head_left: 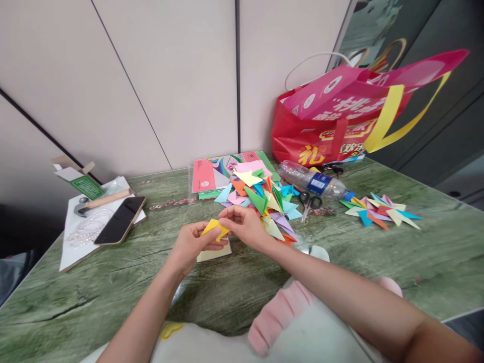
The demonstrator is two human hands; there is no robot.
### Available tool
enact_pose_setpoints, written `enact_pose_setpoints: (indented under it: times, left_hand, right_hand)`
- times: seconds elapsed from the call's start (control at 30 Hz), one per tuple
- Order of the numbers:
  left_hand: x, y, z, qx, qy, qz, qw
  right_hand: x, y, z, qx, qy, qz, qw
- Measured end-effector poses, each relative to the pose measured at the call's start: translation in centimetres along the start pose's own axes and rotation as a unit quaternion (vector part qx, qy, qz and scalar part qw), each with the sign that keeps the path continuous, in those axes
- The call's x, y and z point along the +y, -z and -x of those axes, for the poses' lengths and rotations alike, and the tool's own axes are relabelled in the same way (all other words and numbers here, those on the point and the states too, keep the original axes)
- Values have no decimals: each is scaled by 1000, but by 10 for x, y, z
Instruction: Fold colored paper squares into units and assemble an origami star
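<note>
The person is holding a small folded yellow paper (212,225) above the green surface (117,290), well in from its left and right edges. It is hovering over a pale sheet (214,253), on the front-edge side of the folded-paper pile (260,197). It is probably weighing almost nothing, staying crisp along folds yet creasing easily, so its flat faces and corners are likely offering the safest hold. The left hand (192,242) is pinching its left part, thumb in front; the right hand (243,225) is gripping its right end, fingers nearly closed, just paper-thick apart.
</note>
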State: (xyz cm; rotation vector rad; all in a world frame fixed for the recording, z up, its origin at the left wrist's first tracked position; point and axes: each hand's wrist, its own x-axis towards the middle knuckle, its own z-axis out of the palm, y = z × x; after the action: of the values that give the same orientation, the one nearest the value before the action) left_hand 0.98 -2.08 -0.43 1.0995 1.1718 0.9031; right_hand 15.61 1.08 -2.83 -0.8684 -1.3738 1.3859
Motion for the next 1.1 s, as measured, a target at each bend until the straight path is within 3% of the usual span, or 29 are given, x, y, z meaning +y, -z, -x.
enact_pose_setpoints:
  times: [0.27, 0.57, 0.77, 0.97, 1.1]
  left_hand:
    - [1, 7, -2, 61, -17, -13, 998]
    - [6, 25, -5, 91, -38, -31, 995]
    - [8, 24, -5, 113, -32, -96, 988]
    - [6, 15, -4, 27, -21, -174, 984]
    - [6, 9, -2, -7, -12, -185, 983]
  right_hand:
    - [4, 2, -2, -31, -2, 64, 997]
    - [3, 2, -5, -25, -37, 8, 999]
    - [10, 2, -4, -21, 3, 84, 996]
    - [9, 2, -4, -16, 33, 139, 990]
    - [10, 2, -2, -53, 31, 131, 989]
